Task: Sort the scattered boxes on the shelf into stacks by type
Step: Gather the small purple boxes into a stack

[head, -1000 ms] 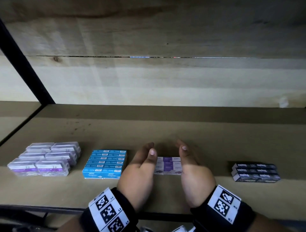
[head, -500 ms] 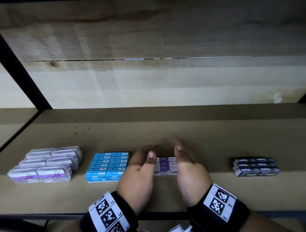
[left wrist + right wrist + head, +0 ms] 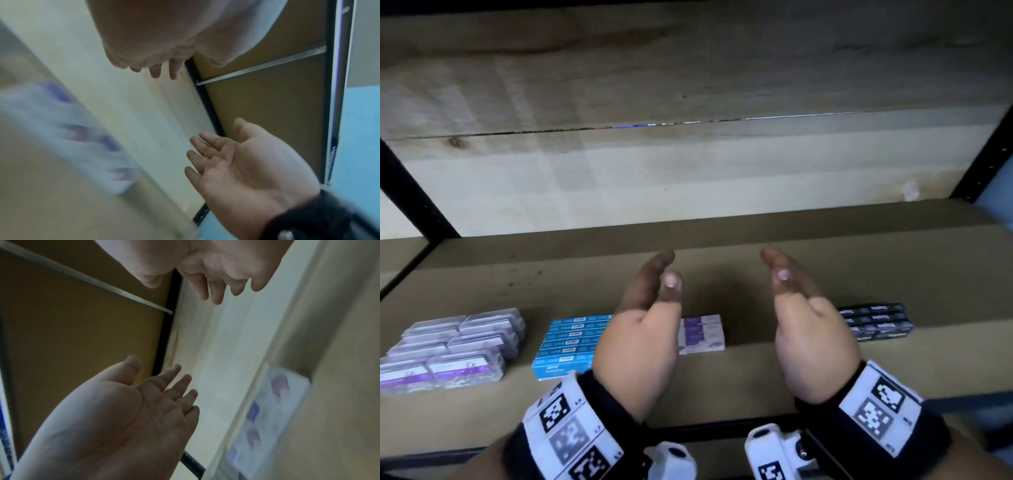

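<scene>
Four sorted groups stand along the shelf (image 3: 756,373): clear purple-label boxes (image 3: 455,346) at the left, a blue stack (image 3: 571,346), a small white-and-purple stack (image 3: 702,334) in the middle, and a black stack (image 3: 876,320) at the right. My left hand (image 3: 667,270) and right hand (image 3: 775,265) hover above the shelf, palms facing each other, fingers straight, holding nothing. The white-and-purple stack lies below and between them, its left end hidden by my left hand. It shows blurred in the left wrist view (image 3: 61,129) and the right wrist view (image 3: 267,418).
A pale wooden back wall (image 3: 688,171) closes the shelf behind. Black metal uprights stand at the left (image 3: 410,192) and right (image 3: 986,154). The shelf's front edge has a dark rail (image 3: 705,431). Bare board lies behind the stacks.
Both hands have come off the sides of the white-and-purple stack, risen and spread apart. The stacks have stayed in place.
</scene>
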